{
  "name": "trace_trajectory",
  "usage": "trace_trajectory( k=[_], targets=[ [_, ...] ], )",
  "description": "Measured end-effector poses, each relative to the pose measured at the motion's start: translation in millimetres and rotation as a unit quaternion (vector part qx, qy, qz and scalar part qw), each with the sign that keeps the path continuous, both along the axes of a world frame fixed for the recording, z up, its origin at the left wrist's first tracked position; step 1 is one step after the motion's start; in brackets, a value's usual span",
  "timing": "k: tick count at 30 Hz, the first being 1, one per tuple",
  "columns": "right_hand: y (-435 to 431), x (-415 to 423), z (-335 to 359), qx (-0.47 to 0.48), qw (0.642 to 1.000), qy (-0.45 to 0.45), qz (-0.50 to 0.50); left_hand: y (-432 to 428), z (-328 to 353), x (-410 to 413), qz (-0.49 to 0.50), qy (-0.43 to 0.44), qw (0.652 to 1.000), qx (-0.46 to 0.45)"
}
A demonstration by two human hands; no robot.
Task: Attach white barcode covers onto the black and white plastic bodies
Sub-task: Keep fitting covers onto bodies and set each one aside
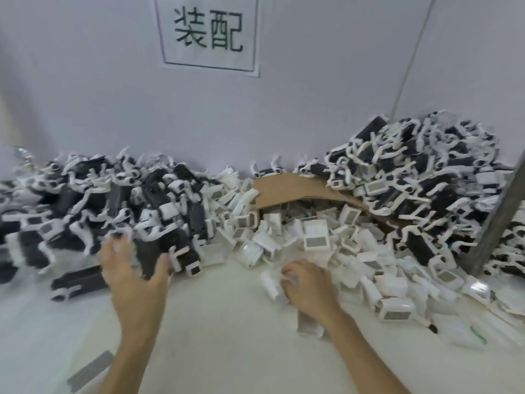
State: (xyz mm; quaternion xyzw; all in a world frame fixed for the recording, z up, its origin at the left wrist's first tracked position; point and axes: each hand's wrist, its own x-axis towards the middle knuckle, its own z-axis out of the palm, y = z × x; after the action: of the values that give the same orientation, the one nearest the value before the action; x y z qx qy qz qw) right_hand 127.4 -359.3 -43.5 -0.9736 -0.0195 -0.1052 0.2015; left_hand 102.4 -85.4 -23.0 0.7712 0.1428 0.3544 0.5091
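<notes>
A big heap of black and white plastic bodies (119, 206) fills the left of the table. My left hand (133, 277) is at the heap's front edge, fingers spread, touching the bodies but gripping none that I can see. A pile of white barcode covers (306, 234) lies in the middle. My right hand (306, 285) rests on the near edge of that pile with its fingers curled over a white cover (270, 285). A second heap of black and white bodies (420, 177) rises at the right.
A bent strip of brown cardboard (287, 189) lies between the heaps at the back. A grey post (494, 223) leans at the right. A paper sign (208, 32) hangs on the white wall. A grey barcode strip (89, 371) lies at the near left of the table (221, 322).
</notes>
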Motion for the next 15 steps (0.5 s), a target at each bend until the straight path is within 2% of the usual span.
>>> trace_trajectory(
  k=[2,5,9,11,15],
  targets=[
    [0,2,-1,-0.010,1.000,-0.004,0.015,0,0,-3,-0.018,0.008,0.999,0.046],
    [2,2,-1,0.005,0.999,-0.008,0.032,2,-4,-4,-0.014,0.000,0.998,0.057],
    [7,-1,4,0.103,0.993,-0.041,0.047,5,-2,-2,0.032,-0.010,0.999,0.028],
    [9,-5,8,0.146,0.986,-0.020,0.076,6,-2,-2,0.050,-0.019,0.999,-0.002],
    [13,-8,9,0.047,0.988,0.063,0.136,12,-4,-2,0.073,-0.013,0.996,-0.057]
  ],
)
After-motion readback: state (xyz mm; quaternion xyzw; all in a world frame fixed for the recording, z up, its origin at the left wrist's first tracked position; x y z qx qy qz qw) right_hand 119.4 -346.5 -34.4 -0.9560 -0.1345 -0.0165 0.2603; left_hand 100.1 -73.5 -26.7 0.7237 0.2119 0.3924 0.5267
